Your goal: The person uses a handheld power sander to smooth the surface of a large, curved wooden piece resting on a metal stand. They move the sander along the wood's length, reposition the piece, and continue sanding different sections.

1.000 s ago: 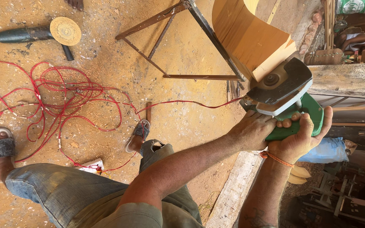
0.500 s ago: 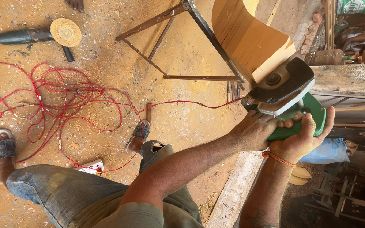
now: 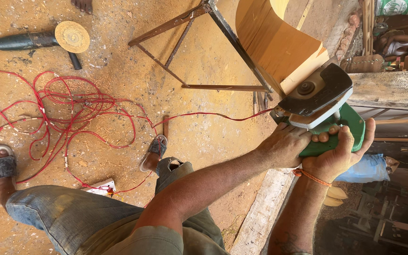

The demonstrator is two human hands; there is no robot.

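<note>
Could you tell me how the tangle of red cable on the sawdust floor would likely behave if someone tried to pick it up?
The red cable would probably be floppy: it lies in loose, overlapping loops. It looks thin, so likely light. Lifted at one spot, it may drag neighbouring loops and snag, since strands cross and one run leads toward the green power tool.

White sack (image 3: 402, 6) with green print lies at top right corner, behind wooden planks; no signs, screens visible.
</note>
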